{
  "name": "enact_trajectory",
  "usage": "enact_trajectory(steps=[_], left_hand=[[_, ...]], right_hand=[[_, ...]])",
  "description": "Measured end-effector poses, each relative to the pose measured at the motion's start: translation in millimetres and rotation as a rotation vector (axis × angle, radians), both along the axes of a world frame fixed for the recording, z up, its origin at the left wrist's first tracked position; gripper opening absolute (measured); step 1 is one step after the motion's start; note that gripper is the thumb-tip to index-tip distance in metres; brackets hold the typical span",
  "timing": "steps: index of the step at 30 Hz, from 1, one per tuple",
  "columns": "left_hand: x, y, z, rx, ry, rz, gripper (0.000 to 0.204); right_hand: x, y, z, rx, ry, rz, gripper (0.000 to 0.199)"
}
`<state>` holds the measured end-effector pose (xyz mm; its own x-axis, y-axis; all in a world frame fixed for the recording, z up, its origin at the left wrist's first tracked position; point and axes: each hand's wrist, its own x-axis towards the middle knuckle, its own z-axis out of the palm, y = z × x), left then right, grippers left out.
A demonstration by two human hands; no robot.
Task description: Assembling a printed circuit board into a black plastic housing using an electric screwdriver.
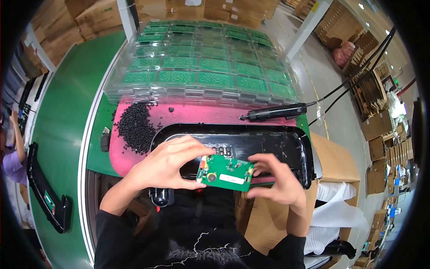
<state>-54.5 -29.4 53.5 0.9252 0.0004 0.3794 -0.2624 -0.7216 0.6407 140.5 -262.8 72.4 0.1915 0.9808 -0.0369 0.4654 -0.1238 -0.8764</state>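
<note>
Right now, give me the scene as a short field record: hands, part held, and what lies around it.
left hand: holds the left end of the green circuit board
right hand: holds the board's right end
board position: above the near edge of the black plastic housing, tilted
housing: lies on the pink mat
screws: pile of small black screws on the mat's left part
tool: black electric screwdriver lies beyond the housing, cable leading away right
stock: clear trays of green boards stacked at the back
</note>
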Motion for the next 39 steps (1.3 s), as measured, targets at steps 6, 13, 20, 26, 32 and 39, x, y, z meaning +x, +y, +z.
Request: enact_trajectory(steps=[6, 13, 20, 26, 32, 39], left_hand=[[7, 3, -14, 0.013, 0.243, 0.052, 0.063], [25, 15, -41, 0.089, 0.312, 0.162, 0.059], [26, 13, -48, 0.120, 0.274, 0.188, 0.063], [24, 15, -49, 0.126, 0.285, 0.192, 0.065], [24, 15, -49, 0.141, 0.285, 0.194, 0.065], [22, 15, -53, 0.170, 0.260, 0.166, 0.063]], right_hand=[[13, 12, -47, 0.102, -0.166, -0.031, 0.072], [27, 45, -72, 0.200, -0.269, -0.107, 0.055], [22, 46, -74, 0.151, -0.373, -0.116, 0.057], [21, 48, -74, 0.165, -0.391, -0.119, 0.057], [22, 50, -75, 0.150, -0.372, -0.124, 0.057], [18, 48, -68, 0.094, -0.432, -0.117, 0.056]])
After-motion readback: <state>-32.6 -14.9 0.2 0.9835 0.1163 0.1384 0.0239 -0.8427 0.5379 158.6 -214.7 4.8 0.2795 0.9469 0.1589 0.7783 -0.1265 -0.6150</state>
